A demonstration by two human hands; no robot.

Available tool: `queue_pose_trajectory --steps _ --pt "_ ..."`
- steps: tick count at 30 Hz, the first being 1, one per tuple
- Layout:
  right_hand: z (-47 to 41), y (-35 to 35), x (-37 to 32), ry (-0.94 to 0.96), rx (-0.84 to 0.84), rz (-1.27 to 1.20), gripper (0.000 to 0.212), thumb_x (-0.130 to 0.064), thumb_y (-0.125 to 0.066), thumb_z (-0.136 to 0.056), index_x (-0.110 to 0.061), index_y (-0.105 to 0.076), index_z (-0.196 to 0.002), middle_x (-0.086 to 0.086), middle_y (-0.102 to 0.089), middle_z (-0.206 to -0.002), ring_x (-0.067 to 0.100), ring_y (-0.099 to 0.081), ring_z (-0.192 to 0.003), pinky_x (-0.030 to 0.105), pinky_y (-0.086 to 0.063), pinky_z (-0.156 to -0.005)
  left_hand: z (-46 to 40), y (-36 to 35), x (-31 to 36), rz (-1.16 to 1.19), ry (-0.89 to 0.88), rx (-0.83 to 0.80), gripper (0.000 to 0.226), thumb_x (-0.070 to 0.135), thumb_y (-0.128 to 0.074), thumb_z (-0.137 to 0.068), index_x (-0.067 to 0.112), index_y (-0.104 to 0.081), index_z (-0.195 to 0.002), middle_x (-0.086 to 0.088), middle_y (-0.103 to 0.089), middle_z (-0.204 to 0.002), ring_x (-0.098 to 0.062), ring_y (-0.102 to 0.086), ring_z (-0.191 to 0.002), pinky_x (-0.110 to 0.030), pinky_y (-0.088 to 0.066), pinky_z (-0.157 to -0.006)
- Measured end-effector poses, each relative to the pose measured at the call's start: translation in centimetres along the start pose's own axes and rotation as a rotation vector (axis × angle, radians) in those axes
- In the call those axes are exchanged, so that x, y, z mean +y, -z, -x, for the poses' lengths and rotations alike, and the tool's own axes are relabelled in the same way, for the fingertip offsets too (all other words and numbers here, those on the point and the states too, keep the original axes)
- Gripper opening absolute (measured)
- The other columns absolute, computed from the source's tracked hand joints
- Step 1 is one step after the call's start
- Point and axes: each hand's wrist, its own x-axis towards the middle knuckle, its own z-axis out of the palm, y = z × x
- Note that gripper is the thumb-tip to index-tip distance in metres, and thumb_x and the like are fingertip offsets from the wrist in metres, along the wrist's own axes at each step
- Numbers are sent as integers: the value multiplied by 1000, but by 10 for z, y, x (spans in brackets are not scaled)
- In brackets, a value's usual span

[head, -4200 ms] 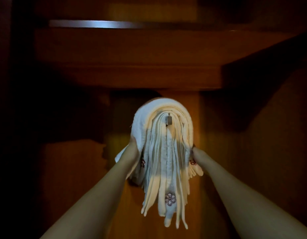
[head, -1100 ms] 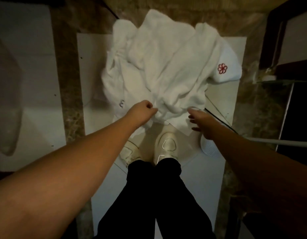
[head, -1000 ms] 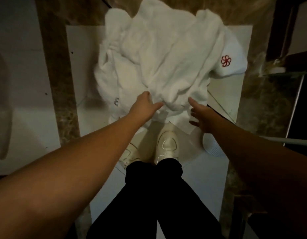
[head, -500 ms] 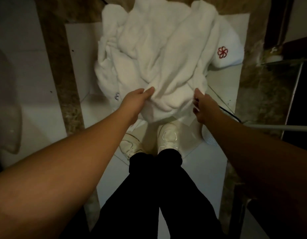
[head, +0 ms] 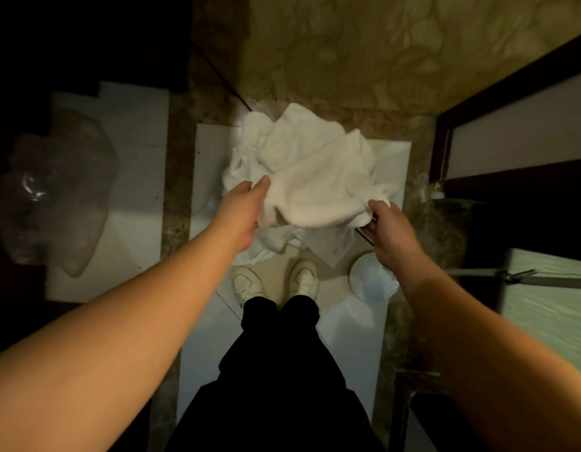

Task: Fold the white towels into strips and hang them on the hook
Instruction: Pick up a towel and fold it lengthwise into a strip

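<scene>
Both hands (head: 240, 210) have lifted towel (head: 318, 187).

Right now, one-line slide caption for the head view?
Both hands, left hand and right hand, grip one white towel above the crumpled pile on the tiled floor.

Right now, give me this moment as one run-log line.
stage: pickup | left hand: grips white towel edge | right hand: pinches opposite edge | towel: crumpled, unfolded, partly raised from pile | hook: not in view

- White towels (head: 318, 177), plain and crumpled
- Cream shoes (head: 303, 278)
- Black trousers (head: 279, 370)
- Floor (head: 210, 337): white tiles, mottled brown marble bands
- Ribbed white disc (head: 370, 283)
</scene>
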Motion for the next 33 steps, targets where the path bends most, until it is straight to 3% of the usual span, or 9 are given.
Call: queue_pose_trajectory --steps 6,8,10,13,16,19,23,29,33 --pt "107 -12 -60 70 -80 -149 18 -25 -59 -95 -23 -63 -112 3 -74 -110 22 -74 -99 39 -60 -83 99 28 43 254 -62 107 18 24 -59 -101 10 -67 -110 -5 -74 -101 -20 -71 -92 -34 -55 -80" --pt "141 -17 -74 55 -103 -201 14 -21 -58 -99 -19 -62 -113 7 -74 -108 21 -75 -94 38 -59 -81 135 39 54 296 -77 175 24 23 -61 -100 7 -66 -117 -9 -71 -106 -23 -69 -94 -39 -56 -86" --pt "175 -23 -85 41 -163 -257 14 -17 -56 -101 -14 -62 -114 9 -74 -106 21 -75 -88 36 -59 -77 170 50 64 322 -84 235 20 25 -64 -98 9 -68 -109 -14 -70 -113 -28 -68 -101 -41 -55 -94" --pt "225 -33 -98 14 -264 -307 26 -14 -57 -102 -4 -57 -125 16 -68 -109 22 -72 -84 34 -60 -75 228 68 74 323 -184 345 18 31 -65 -97 13 -68 -96 -10 -70 -99 -26 -68 -93 -33 -57 -79" --pt "275 -50 -106 -38 -367 -312 36 -18 -60 -101 -3 -55 -132 13 -65 -104 18 -64 -75 29 -55 -66 283 87 78 393 -326 393 31 24 -64 -98 20 -60 -128 -12 -64 -123 -29 -63 -115 -45 -52 -99" --pt "320 -69 -110 -68 -495 -232 22 -21 -60 -101 -8 -60 -118 4 -64 -82 13 -58 -67 25 -49 -61 333 108 81 404 -459 328 18 16 -59 -100 24 -71 -111 -4 -67 -117 -24 -63 -112 -44 -52 -100" --pt "388 -97 -103 -34 -655 -6 17 -28 -60 -101 -16 -61 -89 0 -61 -73 10 -61 -62 24 -48 -60 396 149 73 388 -635 299 25 11 -57 -99 27 -75 -93 12 -73 -85 -7 -68 -87 -28 -54 -79" --pt "483 -133 -54 93 -804 184 30 -35 -64 -97 -11 -66 -116 7 -73 -111 18 -69 -93 30 -50 -76 499 232 20 456 -775 304 22 22 -61 -97 32 -78 -105 3 -76 -105 -15 -71 -99 -30 -57 -77" --pt "548 -146 1 82 -833 115 32 -32 -72 -92 -8 -64 -112 6 -79 -90 18 -77 -79 26 -58 -54 561 279 -41 621 -805 310 23 18 -59 -99 27 -79 -104 -5 -77 -101 -18 -75 -92 -27 -58 -68"
